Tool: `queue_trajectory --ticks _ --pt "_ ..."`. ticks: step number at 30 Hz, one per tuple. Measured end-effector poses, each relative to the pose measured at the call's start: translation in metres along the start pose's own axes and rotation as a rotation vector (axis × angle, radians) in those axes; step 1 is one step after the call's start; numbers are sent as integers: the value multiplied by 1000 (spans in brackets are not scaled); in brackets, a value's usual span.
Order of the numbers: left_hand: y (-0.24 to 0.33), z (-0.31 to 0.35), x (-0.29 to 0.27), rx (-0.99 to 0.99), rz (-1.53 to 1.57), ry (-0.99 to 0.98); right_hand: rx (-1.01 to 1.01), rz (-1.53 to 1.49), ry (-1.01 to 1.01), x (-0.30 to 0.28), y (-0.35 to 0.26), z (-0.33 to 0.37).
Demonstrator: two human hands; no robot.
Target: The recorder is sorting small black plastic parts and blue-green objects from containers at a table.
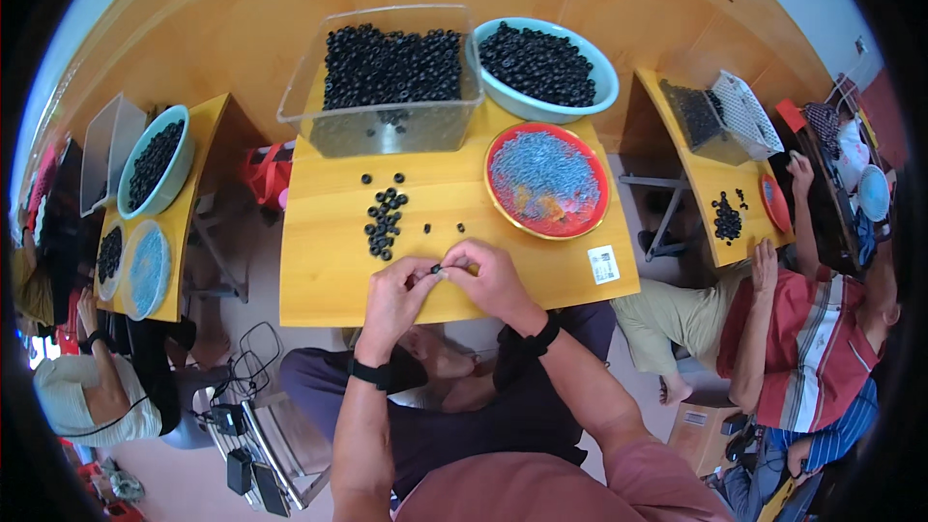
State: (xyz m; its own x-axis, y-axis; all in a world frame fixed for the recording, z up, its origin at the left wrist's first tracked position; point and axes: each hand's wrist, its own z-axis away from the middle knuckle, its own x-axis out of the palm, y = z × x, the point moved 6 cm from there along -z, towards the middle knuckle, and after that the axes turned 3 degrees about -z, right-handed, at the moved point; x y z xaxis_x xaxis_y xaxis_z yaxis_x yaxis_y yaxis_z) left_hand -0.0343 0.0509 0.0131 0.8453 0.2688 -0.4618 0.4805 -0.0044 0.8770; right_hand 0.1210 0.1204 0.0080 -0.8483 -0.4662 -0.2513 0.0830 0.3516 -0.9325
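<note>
My left hand point(397, 292) and my right hand point(483, 277) meet over the near edge of the yellow table point(329, 275). Between their pinched fingertips is a small black ring-shaped part point(436, 270), mostly covered by the fingers. Just beyond lies a loose cluster of black ring-shaped parts point(384, 217), with two single ones apart from it to the right. A red round tray point(497, 195) right of my hands holds many small blue-grey pins point(546, 169) and an orange-pink patch.
A clear plastic bin point(387, 130) and a light-blue basin point(604, 87), both full of black parts, stand at the table's back. A white label point(603, 265) lies at the right. People work at side tables, left point(166, 280) and right point(701, 179). Cables point(253, 353) trail over a stool at lower left.
</note>
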Motion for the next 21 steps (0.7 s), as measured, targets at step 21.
queue_trajectory --ticks 21 --pt "-18 -1 -4 -111 190 -22 -8 2 38 -6 -9 4"
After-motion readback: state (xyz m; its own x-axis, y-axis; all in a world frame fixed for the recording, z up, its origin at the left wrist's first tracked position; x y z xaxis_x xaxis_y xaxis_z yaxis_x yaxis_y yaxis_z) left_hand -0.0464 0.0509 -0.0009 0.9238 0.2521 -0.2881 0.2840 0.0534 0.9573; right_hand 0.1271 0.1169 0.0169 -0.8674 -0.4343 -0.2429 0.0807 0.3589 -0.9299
